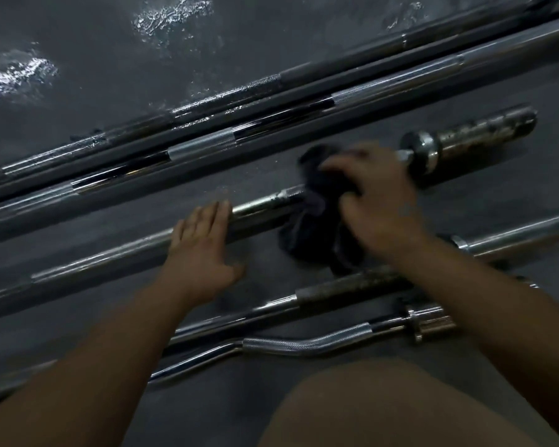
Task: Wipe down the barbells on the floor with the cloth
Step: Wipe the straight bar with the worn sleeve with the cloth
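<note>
Your right hand [378, 195] is clenched on a dark crumpled cloth [310, 233]. Its fingers curl over the cloth, which is bunched round the shaft of a chrome straight barbell [110, 262], just short of the collar and the rust-spotted end sleeve [484, 133]. Your left hand [204, 240] lies flat, fingers straight, pressing on the same shaft just left of the cloth.

That barbell lies diagonally across the middle of the dark grey rubber floor [94, 43]. Beyond it, parallel and side by side, lie a long knurled steel bar [200, 146] and a darker long bar [207, 106]. Nearer you lie a straight bar with a dark grip section [336, 288] and a chrome curved curl bar [304, 345]. Your hands are motion-blurred.
</note>
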{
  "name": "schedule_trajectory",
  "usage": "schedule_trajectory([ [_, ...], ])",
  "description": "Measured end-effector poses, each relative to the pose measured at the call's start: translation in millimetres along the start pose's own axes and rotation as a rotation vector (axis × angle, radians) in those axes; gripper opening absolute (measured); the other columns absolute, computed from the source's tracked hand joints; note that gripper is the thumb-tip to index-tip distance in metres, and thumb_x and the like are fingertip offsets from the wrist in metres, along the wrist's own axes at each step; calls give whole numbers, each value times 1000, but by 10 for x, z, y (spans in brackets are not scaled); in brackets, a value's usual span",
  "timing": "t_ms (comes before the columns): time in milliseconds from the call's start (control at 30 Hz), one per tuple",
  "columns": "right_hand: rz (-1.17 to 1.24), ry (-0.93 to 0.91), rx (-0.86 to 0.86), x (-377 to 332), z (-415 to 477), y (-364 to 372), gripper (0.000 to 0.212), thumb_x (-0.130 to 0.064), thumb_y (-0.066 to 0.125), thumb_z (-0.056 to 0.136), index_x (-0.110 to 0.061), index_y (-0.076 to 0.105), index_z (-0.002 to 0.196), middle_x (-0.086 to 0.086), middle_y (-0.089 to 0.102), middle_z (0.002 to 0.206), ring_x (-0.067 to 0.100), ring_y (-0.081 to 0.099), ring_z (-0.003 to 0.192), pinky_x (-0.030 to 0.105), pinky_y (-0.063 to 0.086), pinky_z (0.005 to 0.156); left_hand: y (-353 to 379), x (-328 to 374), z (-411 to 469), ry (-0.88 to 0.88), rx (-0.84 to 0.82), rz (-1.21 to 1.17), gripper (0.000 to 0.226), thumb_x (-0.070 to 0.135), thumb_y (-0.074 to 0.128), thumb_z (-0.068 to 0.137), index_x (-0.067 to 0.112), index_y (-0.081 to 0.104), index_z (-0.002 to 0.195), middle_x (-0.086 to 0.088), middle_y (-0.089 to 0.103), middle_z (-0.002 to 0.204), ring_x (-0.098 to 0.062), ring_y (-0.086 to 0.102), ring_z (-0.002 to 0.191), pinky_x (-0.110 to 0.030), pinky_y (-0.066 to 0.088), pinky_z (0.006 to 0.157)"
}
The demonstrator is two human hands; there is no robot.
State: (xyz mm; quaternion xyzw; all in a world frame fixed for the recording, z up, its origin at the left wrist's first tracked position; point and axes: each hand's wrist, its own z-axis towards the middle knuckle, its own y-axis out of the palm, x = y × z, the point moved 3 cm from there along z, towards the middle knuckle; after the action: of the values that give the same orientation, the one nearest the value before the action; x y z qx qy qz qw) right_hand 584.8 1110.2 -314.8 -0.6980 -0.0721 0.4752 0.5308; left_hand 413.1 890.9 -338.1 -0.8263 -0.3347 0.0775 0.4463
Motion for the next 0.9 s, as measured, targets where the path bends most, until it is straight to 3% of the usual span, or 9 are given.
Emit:
schedule_trajectory([
  [67,-69,244,138,205,28,-117,61,-16,56,77,-21,53,138,18,41,144,41,41,129,48,37,110,39,36,-131,18,32,-16,106,56,46,65,25,2,156,-5,7,163,-26,6,150,-45,8,121],
  [167,-379,304,-47,127,-330,248,67,-42,61,81,-26,43,143,19,17,157,46,21,139,57,38,104,127,136,-249,19,140,0,97,51,53,66,19,25,153,-12,33,152,-34,31,137,-47,25,116],
  [367,-299,25,-190,301,-475,-182,67,-12,70,71,-30,54,133,16,45,138,43,45,117,49,54,83,341,444,-71,-32,139,61,76,45,48,69,27,37,142,-5,49,130,-28,46,117,-45,29,100],
  [533,-250,329,33,289,-289,-167,82,-16,61,73,-24,32,149,18,45,138,42,46,118,54,47,96,405,409,-40,2,263,11,53,40,47,71,29,49,123,1,54,109,-24,47,101,-41,29,89],
  [633,-155,55,-177,-423,-580,415,74,-15,62,67,-26,49,138,10,51,133,37,48,111,50,52,86,249,406,46,-30,181,-14,51,48,45,76,32,47,124,1,55,116,-24,48,109,-40,29,91],
  [700,2,-144,-394,-701,-678,502,76,-16,63,69,-31,44,142,2,53,131,32,51,113,47,53,87,207,408,80,-47,73,38,55,54,53,77,31,46,127,-1,53,123,-27,48,115,-40,31,94],
  [733,58,-166,-389,-673,-611,445,79,-16,62,70,-31,42,145,1,54,133,30,52,117,46,52,92,205,400,88,-55,39,46,57,53,55,77,31,46,128,-2,53,125,-28,47,118,-40,31,96],
  [833,53,135,6,-136,-291,97,80,-13,59,72,-22,39,149,10,50,143,34,48,128,43,39,110,226,360,83,-60,157,-92,44,43,54,85,33,49,127,1,56,123,-25,48,119,-39,27,95],
  [900,-87,392,134,160,-249,20,70,-14,55,77,-21,43,145,17,41,147,41,39,130,47,36,108,280,348,93,-34,211,-54,43,44,56,88,33,48,128,3,56,123,-23,47,116,-38,25,92],
])
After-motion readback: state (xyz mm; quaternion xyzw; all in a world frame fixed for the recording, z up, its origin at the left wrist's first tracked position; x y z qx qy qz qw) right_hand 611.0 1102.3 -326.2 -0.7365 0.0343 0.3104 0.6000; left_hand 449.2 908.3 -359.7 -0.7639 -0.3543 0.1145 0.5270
